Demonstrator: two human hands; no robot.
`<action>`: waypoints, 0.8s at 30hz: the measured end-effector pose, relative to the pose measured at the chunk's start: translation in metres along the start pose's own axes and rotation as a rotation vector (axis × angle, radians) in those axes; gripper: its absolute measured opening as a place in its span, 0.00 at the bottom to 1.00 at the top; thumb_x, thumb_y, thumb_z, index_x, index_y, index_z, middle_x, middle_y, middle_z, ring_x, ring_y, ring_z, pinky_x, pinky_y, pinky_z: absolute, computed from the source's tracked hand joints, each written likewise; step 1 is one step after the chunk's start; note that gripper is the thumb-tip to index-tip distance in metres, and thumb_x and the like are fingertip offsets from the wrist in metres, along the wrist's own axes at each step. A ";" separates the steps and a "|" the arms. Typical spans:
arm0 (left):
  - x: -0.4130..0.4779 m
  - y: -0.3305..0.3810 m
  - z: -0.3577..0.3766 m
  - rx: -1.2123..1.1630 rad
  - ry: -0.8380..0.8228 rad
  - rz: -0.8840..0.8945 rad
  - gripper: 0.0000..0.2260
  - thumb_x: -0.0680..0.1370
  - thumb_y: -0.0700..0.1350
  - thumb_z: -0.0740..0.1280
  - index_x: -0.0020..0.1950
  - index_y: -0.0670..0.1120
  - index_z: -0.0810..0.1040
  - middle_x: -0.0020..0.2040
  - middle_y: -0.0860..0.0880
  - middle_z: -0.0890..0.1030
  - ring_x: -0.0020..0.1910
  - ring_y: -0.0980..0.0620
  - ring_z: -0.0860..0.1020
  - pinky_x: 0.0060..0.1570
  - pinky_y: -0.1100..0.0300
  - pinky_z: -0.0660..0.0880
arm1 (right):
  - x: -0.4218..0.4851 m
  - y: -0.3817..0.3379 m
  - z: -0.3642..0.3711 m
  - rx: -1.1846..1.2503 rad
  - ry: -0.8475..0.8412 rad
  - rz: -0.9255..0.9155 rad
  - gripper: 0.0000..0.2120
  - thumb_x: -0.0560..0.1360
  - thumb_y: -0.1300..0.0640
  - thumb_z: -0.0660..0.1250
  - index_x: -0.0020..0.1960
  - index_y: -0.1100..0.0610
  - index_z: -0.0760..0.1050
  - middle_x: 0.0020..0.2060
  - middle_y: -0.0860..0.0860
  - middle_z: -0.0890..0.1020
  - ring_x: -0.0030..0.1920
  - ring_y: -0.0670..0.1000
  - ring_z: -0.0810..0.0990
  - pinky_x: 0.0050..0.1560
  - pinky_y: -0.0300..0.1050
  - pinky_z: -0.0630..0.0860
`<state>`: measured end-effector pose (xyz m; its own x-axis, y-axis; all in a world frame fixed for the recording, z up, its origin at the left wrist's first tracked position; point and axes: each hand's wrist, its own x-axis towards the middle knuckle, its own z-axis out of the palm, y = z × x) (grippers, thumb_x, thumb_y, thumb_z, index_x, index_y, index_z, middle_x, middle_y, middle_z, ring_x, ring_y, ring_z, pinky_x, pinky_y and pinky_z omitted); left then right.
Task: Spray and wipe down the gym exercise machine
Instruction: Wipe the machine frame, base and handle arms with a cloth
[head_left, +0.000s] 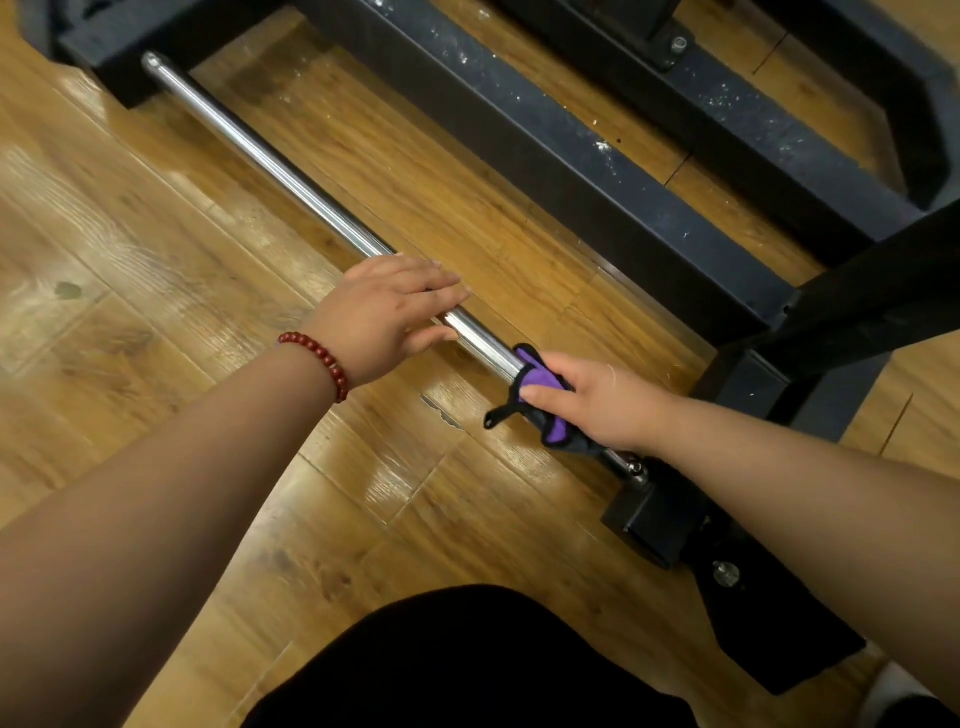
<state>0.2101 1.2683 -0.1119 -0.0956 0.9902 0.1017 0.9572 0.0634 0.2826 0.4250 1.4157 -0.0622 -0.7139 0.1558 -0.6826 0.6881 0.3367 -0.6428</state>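
Head view is showing the right hand (608, 400) clamping a purple black-edged cloth (540, 395) around the low chrome steel rod (291, 176) beside the black machine frame (597, 156), left hand (389, 317) lying flat and empty further up, risking the loosely bunched cloth slipping off mid-stroke

A chrome rod (291, 179) of the black machine frame (597, 150) is seen running diagonally above the wooden floor (130, 218). A purple cloth (540, 395) is gripped around the rod's near end by the right hand (602, 405). The left hand (387, 317), a red bead bracelet (317, 358) at its wrist, is laid over the rod with fingers extended.
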 end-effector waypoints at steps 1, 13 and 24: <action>0.001 -0.002 -0.002 0.013 -0.019 -0.016 0.23 0.80 0.58 0.57 0.69 0.47 0.75 0.67 0.45 0.77 0.68 0.42 0.72 0.68 0.40 0.65 | -0.004 -0.001 0.002 -0.090 0.016 -0.010 0.06 0.81 0.48 0.59 0.57 0.46 0.72 0.48 0.47 0.80 0.48 0.47 0.80 0.48 0.35 0.76; -0.003 -0.028 -0.013 0.117 -0.083 -0.022 0.22 0.80 0.53 0.57 0.72 0.47 0.71 0.72 0.44 0.72 0.73 0.41 0.66 0.71 0.42 0.62 | 0.001 -0.009 0.042 -1.080 0.213 -0.197 0.43 0.80 0.57 0.59 0.74 0.57 0.25 0.71 0.54 0.22 0.77 0.61 0.36 0.72 0.51 0.63; 0.002 -0.056 -0.033 0.094 -0.204 -0.015 0.24 0.80 0.55 0.56 0.74 0.46 0.69 0.72 0.45 0.72 0.73 0.43 0.67 0.70 0.44 0.62 | 0.014 -0.033 0.039 -1.065 0.240 -0.202 0.41 0.79 0.61 0.56 0.74 0.57 0.25 0.71 0.56 0.22 0.75 0.59 0.29 0.75 0.51 0.56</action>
<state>0.1469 1.2630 -0.0963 -0.0624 0.9931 -0.0992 0.9783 0.0805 0.1910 0.3976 1.3710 -0.0641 -0.8861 0.1451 -0.4401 0.1755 0.9841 -0.0289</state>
